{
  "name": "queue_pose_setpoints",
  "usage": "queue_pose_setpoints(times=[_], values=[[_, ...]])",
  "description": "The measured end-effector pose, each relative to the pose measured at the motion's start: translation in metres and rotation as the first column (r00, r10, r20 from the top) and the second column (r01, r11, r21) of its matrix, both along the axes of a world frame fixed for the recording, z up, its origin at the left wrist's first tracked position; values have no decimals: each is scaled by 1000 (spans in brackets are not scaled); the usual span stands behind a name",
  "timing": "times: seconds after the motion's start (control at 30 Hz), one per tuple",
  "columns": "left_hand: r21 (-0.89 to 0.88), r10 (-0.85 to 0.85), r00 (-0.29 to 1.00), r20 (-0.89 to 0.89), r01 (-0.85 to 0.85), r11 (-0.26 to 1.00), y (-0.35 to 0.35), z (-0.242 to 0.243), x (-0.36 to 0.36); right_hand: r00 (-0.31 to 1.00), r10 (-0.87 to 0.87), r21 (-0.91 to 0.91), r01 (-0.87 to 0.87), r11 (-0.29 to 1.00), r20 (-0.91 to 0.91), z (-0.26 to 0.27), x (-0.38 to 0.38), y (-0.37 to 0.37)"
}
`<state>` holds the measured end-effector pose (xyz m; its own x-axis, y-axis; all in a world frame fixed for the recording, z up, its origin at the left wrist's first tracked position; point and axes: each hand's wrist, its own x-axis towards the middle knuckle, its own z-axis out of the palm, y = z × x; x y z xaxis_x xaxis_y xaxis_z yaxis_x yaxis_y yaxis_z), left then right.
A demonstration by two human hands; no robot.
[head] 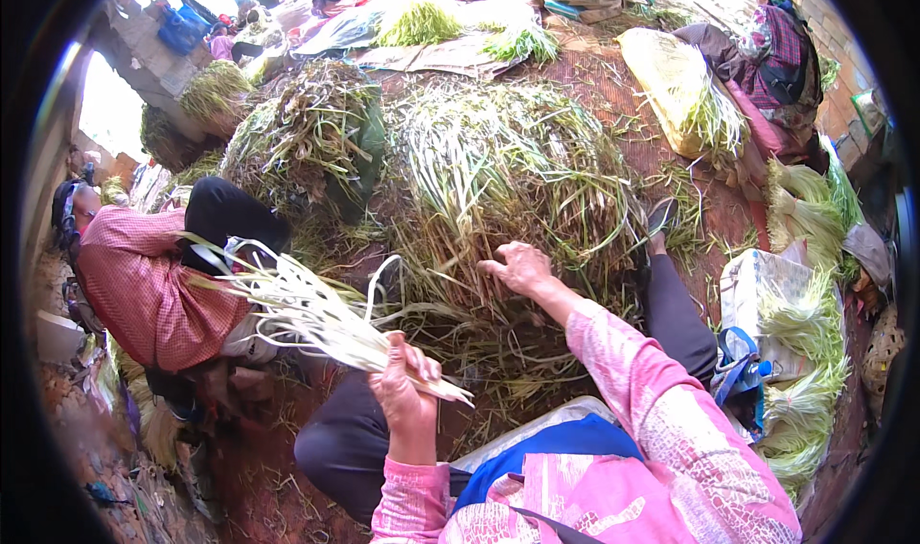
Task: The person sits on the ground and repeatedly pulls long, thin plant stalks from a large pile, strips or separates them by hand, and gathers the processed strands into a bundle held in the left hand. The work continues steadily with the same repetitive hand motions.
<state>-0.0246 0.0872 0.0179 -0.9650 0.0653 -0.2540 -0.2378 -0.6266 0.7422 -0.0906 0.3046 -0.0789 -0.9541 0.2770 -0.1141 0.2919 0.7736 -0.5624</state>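
My left hand (408,386) grips a bunch of long, pale, leafy stalks (316,314), perhaps chives. Their white cut ends stick out past my thumb to the right, and the looser tips fan out to the upper left. In front of me lies a large heap of green and straw-brown stalks (496,156), tangled and partly dry. Over its near side reaches my right hand (523,267), fingers apart and nothing seen in them. Whether its fingertips touch the stalks, I cannot tell.
A person in a red checked shirt (158,285) sits close on my left, beside another stalk heap (309,127). At right, tied pale bundles (801,393) lie near a blue-capped bottle (755,371). Farther off, a person (780,62) sits by a yellow sack (668,84).
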Motion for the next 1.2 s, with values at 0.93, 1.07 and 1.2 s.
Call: queue_pose_setpoints(times=[0.93, 1.07, 1.2], values=[[-251, -284, 942, 181, 323, 913, 48, -72, 35, 989, -99, -976, 123, 182, 106, 12, 101, -31], [-222, -211, 957, 201, 254, 941, 46, -65, 30, 978, -208, -981, 52, 187, 12, 12, 109, -36], [-184, -187, 963, 195, 224, 957, 43, -72, 35, 952, -248, -904, -60, 424, -179, 22, 142, -39]])
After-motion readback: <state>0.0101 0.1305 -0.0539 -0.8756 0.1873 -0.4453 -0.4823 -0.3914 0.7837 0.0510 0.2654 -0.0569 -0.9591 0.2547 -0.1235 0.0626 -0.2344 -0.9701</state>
